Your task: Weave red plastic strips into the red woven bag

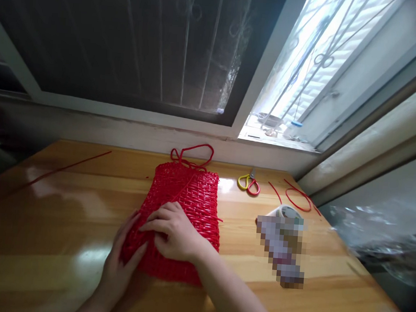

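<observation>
A red woven bag [196,208] lies on the wooden table in front of me, its looped cord handle [197,147] toward the wall. My left hand [121,245] grips the bag's lower left edge, thumb on top and fingers along the side. Over the left part of the weave, my right hand [175,230] has its fingers bent and pressed together at the surface. Whatever lies between those fingertips is too small to make out. A thin red strand runs slantwise across the bag above my right hand, and a short strand end pokes out at the right edge.
Scissors [249,182] with yellow and red handles lie right of the bag. Beyond are loose red strands [298,194], a roll of tape [290,214] and a blurred-out item [281,258]. Another strand [66,166] lies at left. A window stands behind the table [60,240].
</observation>
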A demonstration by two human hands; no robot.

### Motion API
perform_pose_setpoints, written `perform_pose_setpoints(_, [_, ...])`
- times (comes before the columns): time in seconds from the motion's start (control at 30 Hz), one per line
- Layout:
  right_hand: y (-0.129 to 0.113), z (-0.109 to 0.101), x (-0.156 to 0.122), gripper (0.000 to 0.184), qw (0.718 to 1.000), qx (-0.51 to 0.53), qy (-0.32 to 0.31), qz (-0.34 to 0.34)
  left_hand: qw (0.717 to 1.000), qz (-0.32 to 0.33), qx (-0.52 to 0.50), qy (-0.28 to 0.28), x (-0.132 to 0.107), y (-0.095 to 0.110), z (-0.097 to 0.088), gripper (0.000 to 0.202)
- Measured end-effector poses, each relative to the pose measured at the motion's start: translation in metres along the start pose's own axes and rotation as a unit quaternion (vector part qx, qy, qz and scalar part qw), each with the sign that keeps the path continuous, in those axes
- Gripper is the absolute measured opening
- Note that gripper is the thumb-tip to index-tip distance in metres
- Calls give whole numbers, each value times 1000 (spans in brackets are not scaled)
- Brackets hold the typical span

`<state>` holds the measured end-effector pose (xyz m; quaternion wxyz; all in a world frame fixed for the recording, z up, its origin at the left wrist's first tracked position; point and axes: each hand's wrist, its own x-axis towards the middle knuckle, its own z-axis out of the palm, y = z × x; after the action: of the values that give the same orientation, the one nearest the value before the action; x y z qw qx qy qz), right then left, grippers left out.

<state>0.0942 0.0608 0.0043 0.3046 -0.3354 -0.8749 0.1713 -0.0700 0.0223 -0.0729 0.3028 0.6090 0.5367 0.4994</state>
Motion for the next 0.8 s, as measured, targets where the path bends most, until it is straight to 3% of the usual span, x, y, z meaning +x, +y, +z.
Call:
perform_pose_setpoints(0.3, [14, 19, -3, 31, 990, 43, 118, 60, 998, -26, -64, 9, -1, 1, 1, 38])
perform_pose_setpoints(0.43, [16, 23, -3, 30, 990, 54, 112, 72, 995, -64, -80, 9, 3, 1, 1, 43])
perform_pose_setpoints(0.6, [16, 24, -3, 30, 988, 64, 119, 81, 995, -65, -81, -14, 3, -3, 3, 43])
perform_pose_setpoints(0.8, [20, 25, -3, 28, 987, 76, 112, 89, 995, -71, -73, 16, 3, -2, 10, 40])
